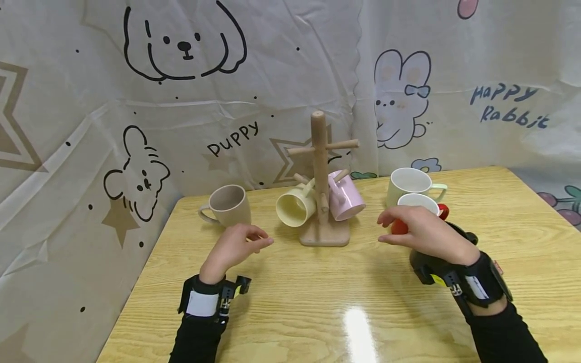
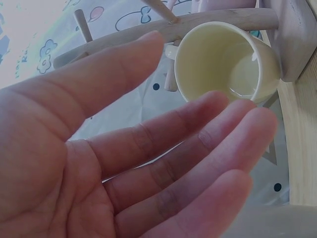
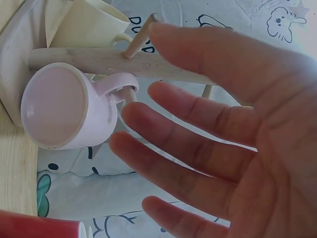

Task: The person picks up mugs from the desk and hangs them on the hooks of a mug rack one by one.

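Observation:
My left hand [image 1: 233, 249] hovers above the table with its fingers relaxed, holding nothing. Just behind it stands a grey-beige mug [image 1: 230, 205]. My right hand [image 1: 424, 233] is held over the right side, fingers loosely bent and empty, partly covering a red mug [image 1: 399, 227] with a white inside. In the middle a wooden mug tree [image 1: 320, 166] carries a pale yellow mug [image 1: 292, 207] on its left and a pink mug [image 1: 347, 197] on its right, both hung by their handles. The left wrist view shows the yellow mug [image 2: 218, 64] beyond the fingertips; the right wrist view shows the pink mug [image 3: 64, 106].
A pale green mug [image 1: 406, 184] stands behind the red one at the back right. Behind my right wrist a dark round object [image 1: 419, 259] is mostly hidden. The mug tree's upper pegs [image 1: 342, 144] are bare. A printed cloth [image 1: 290, 65] hangs behind the wooden table [image 1: 308, 302].

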`<act>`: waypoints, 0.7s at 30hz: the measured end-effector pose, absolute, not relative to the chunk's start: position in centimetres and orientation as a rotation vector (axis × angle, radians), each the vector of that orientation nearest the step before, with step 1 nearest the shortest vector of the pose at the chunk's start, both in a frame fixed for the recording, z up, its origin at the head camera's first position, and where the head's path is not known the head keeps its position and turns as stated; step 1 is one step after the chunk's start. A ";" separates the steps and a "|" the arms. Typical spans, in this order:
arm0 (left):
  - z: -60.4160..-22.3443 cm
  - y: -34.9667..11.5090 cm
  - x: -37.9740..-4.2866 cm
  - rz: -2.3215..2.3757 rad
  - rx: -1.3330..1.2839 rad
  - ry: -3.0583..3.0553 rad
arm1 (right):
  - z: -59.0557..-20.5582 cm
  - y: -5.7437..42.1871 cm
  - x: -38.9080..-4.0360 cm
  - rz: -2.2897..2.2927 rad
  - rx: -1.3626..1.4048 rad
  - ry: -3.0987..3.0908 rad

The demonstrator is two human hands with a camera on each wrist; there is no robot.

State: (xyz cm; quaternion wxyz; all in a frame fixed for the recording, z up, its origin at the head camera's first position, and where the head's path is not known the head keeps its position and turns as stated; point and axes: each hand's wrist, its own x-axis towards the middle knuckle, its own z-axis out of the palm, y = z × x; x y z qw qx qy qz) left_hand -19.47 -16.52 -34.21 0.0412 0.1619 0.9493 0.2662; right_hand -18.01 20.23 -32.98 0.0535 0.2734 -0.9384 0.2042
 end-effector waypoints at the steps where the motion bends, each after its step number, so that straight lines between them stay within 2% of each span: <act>1: -34.3 -16.5 -19.5 0.817 0.494 2.904 | -33.0 20.2 -18.0 0.629 0.833 -2.860; 21: -33.5 -17.8 -19.0 0.933 0.507 2.868 | -33.0 20.1 -18.0 0.655 0.877 -2.920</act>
